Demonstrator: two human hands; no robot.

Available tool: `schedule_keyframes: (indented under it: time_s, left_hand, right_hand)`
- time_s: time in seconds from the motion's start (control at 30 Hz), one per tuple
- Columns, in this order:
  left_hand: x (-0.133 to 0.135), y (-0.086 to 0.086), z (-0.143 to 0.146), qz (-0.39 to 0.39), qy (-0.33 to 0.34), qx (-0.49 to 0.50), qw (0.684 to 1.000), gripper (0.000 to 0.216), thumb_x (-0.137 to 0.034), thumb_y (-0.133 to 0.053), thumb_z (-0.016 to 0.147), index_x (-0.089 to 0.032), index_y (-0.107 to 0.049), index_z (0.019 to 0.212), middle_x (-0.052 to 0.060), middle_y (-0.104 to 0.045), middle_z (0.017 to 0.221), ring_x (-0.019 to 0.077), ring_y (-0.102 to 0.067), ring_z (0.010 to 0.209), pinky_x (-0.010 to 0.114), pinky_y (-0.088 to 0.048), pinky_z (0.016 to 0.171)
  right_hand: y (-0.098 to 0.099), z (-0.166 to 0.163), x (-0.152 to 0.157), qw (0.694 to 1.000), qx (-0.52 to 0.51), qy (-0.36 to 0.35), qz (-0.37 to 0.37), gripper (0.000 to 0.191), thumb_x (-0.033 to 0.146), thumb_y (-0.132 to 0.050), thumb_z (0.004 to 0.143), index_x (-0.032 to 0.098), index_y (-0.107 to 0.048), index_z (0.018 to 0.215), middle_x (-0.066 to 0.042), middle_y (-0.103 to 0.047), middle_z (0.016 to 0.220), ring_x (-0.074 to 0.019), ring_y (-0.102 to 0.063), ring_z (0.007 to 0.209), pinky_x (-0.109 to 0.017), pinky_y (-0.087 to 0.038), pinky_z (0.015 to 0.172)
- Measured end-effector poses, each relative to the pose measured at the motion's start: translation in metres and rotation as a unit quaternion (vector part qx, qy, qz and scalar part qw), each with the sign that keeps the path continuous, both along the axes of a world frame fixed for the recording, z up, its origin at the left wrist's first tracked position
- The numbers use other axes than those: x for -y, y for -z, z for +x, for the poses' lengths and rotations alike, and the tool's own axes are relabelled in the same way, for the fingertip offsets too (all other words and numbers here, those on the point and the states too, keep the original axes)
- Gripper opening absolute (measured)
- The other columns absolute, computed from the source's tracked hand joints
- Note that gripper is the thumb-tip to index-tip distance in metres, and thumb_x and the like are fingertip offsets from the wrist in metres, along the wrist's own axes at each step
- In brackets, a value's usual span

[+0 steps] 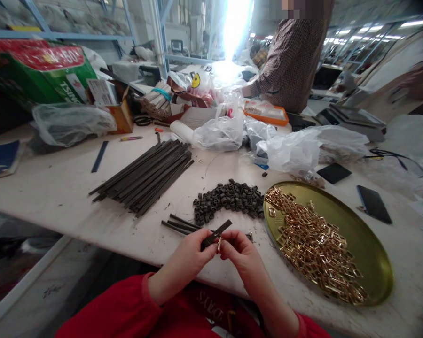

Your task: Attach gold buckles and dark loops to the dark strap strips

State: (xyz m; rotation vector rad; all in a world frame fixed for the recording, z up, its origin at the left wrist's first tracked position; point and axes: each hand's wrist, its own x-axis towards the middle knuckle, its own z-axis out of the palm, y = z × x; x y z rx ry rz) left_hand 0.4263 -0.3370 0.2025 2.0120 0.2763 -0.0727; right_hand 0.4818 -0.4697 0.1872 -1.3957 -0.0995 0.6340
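My left hand (189,253) pinches a dark strap (221,228) over the table (137,234); my right hand (246,257), fingers closed, grips a gold buckle (219,245) beside it. I'm apparently fitting them together, which calls for careful alignment.

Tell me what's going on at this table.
Someone in red sleeves is working with both hands: the left hand grips a dark flat strap, while the right hand appears to pinch a small gold-coloured metal piece against it. Dark loops lie heaped just beyond, with a bundle of dark strips to the left and gold-coloured buckles in a round tray to the right.
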Motion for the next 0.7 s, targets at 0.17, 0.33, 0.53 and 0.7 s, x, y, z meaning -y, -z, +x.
schedule_keyframes:
  time_s: [0.17, 0.33, 0.53, 0.7]
  left_hand:
    - [0.001, 0.004, 0.001, -0.019, -0.016, 0.0, 1.0, 0.009, -0.023, -0.053, 0.076, -0.016, -0.057, 0.081, 0.0, -0.063, 0.078, 0.015, -0.055, 0.072, 0.022, -0.039, 0.065]
    - [0.001, 0.009, 0.002, -0.011, -0.051, -0.002, 0.999, 0.014, -0.026, -0.057, 0.074, -0.016, -0.056, 0.082, 0.0, -0.062, 0.079, 0.0154, -0.054, 0.073, 0.023, -0.04, 0.064]
    - [-0.002, 0.011, 0.003, 0.014, -0.044, -0.02, 0.999, 0.013, -0.026, -0.052, 0.074, -0.015, -0.059, 0.075, 0.0, -0.061, 0.071, 0.0144, -0.052, 0.065, 0.022, -0.036, 0.056]
    - [-0.001, 0.009, 0.003, 0.025, -0.045, -0.012, 0.999, 0.01, -0.022, -0.051, 0.072, -0.015, -0.058, 0.072, -0.001, -0.06, 0.067, 0.0132, -0.05, 0.062, 0.021, -0.034, 0.053]
  right_hand:
    - [0.004, -0.003, -0.003, 1.0, -0.011, 0.003, 0.014, 0.03, 0.039, -0.074, 0.06, 0.019, -0.059, 0.075, 0.001, -0.063, 0.069, -0.0115, -0.051, 0.056, -0.026, -0.042, 0.056]
    - [0.006, -0.004, -0.001, 0.998, -0.039, 0.034, 0.021, 0.032, 0.038, -0.075, 0.06, 0.019, -0.059, 0.08, 0.0, -0.065, 0.072, -0.0139, -0.056, 0.064, -0.029, -0.045, 0.063]
    - [0.004, -0.007, 0.001, 0.998, -0.048, 0.028, 0.022, 0.031, 0.035, -0.076, 0.059, 0.018, -0.062, 0.08, -0.001, -0.066, 0.076, -0.015, -0.057, 0.069, -0.029, -0.045, 0.069]
    - [0.006, -0.008, -0.001, 1.0, -0.002, 0.026, 0.005, 0.029, 0.035, -0.075, 0.06, 0.019, -0.062, 0.08, 0.001, -0.063, 0.07, -0.0135, -0.053, 0.061, -0.027, -0.043, 0.06]
